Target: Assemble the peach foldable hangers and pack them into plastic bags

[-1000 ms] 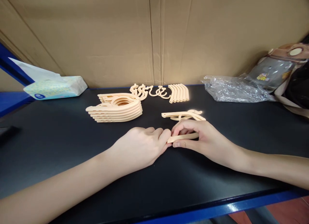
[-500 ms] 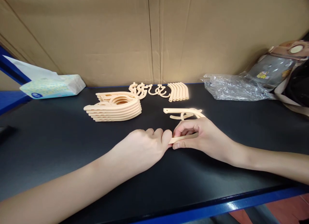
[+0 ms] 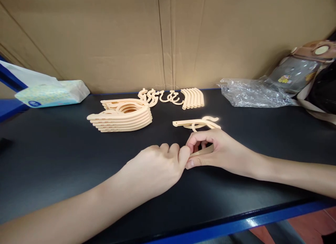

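Observation:
My left hand (image 3: pixel 160 167) is closed in a fist, knuckles up, around one end of a cream plastic hanger arm, and hides what lies inside it. Against it, my right hand (image 3: pixel 217 149) pinches the same hanger arm (image 3: pixel 201 151) between thumb and fingers; only a short stretch shows. The two hands touch just above the table's middle. Right behind the right hand lies a folded cream hanger (image 3: pixel 187 123) with a hook, its near side partly covered by the fingers. A stack of folded hangers (image 3: pixel 123 123) sits beyond the left hand.
Loose hooks (image 3: pixel 165 97) and a row of hanger arms (image 3: pixel 193 98) lie at the back of the black table (image 3: pixel 52 160). A tissue pack (image 3: pixel 55 93) stands back left. At back right are a clear plastic bag (image 3: pixel 252 93) and a bottle (image 3: pixel 296 70).
My hands have drawn closer together, so less of the hanger arm shows between them. The right hand has dropped slightly, uncovering more of the hanger behind it. The view has shifted a little.

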The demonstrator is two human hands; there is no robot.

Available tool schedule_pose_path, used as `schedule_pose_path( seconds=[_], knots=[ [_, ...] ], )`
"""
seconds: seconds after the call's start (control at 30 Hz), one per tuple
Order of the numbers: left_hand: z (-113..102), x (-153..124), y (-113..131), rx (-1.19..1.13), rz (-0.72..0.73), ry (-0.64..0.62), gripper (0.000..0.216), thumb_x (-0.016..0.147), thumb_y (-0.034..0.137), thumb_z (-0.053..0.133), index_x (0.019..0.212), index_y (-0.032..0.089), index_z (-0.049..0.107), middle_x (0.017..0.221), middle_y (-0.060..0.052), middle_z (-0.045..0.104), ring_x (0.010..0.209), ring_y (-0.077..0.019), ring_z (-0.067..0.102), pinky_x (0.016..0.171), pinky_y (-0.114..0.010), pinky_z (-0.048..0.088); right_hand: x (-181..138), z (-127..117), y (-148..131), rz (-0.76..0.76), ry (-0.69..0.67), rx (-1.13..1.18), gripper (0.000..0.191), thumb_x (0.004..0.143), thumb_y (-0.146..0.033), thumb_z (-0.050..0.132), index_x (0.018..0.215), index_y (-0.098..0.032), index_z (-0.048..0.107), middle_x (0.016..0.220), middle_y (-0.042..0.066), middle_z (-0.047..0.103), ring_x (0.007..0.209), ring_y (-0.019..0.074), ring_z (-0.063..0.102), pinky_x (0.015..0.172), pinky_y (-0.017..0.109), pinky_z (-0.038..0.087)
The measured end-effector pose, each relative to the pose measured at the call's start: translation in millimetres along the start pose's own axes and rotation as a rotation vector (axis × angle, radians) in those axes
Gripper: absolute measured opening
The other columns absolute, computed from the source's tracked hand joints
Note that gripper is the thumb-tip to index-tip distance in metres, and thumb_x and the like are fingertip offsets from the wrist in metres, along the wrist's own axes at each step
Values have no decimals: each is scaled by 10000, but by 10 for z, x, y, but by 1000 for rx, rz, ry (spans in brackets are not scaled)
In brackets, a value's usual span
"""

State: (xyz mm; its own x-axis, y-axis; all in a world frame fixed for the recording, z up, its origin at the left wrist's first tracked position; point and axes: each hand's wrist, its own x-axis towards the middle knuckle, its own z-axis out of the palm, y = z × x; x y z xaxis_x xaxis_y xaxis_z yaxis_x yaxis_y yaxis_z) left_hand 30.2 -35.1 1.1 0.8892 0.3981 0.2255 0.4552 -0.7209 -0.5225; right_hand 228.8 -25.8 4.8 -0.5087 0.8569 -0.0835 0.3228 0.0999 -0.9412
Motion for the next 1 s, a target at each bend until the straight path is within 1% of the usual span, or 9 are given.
schedule_pose_path(
  seconds=[0.13, 0.33, 0.53, 0.67, 0.77, 0.83, 0.93, 1.0],
  knots=[
    [-15, 5, 22, 30, 8, -1, 166, 827, 123, 569, 736, 188, 446, 550, 31, 473, 401, -148, 482, 374, -264, 323, 0, -1, 1, 8, -10, -4, 128, 714, -202, 782, 705, -181, 656, 645, -84, 603, 606, 56, 503, 572, 185, 406],
    [-23, 13, 13, 35, 11, -15, 170, 799, 96, 584, 732, 184, 456, 550, 29, 478, 405, -146, 487, 376, -260, 316, -2, -10, -14, 12, -42, -90, 133, 768, -274, 736, 720, -189, 645, 699, -62, 624, 672, 90, 538, 625, 224, 411],
    [13, 23, 10, -52, -19, 14, 162, 800, 94, 587, 729, 178, 468, 532, 36, 485, 377, -150, 496, 362, -272, 242, -15, -10, 8, 9, -85, -60, 164, 809, -313, 689, 738, -192, 604, 750, -35, 620, 743, 129, 572, 687, 258, 443],
    [33, 20, -7, -188, -66, -18, 146, 842, 115, 576, 752, 167, 472, 545, 40, 529, 379, -143, 540, 370, -272, 200, -17, -10, 5, -12, -82, -61, 144, 815, -282, 692, 753, -190, 600, 752, -45, 624, 730, 111, 574, 655, 233, 427],
    [43, 16, -30, -232, -65, -44, 142, 851, 120, 576, 765, 171, 474, 573, 39, 554, 403, -145, 564, 375, -274, 180, -9, -15, 2, -70, -42, -140, 163, 799, -280, 720, 739, -189, 599, 717, -59, 610, 669, 88, 538, 591, 212, 393],
    [50, 12, -43, -257, -75, -42, 156, 858, 140, 585, 763, 178, 467, 577, 45, 559, 406, -141, 565, 377, -273, 170, -1, -29, 5, -133, -34, -205, 187, 814, -309, 712, 747, -190, 585, 707, -60, 601, 641, 83, 520, 568, 211, 378],
    [53, -5, -62, -292, -89, -37, 184, 874, 181, 597, 762, 183, 450, 585, 47, 571, 418, -135, 572, 380, -262, 169, 5, -81, 10, -222, -81, -322, 202, 862, -356, 665, 806, -193, 560, 731, -51, 606, 656, 89, 540, 597, 219, 391],
    [51, -26, -80, -316, -114, -61, 206, 888, 205, 589, 755, 188, 432, 578, 51, 569, 421, -132, 570, 382, -250, 172, 3, -136, 15, -261, -127, -398, 194, 881, -378, 642, 878, -198, 570, 779, -38, 633, 697, 103, 568, 633, 227, 407]
  ],
)
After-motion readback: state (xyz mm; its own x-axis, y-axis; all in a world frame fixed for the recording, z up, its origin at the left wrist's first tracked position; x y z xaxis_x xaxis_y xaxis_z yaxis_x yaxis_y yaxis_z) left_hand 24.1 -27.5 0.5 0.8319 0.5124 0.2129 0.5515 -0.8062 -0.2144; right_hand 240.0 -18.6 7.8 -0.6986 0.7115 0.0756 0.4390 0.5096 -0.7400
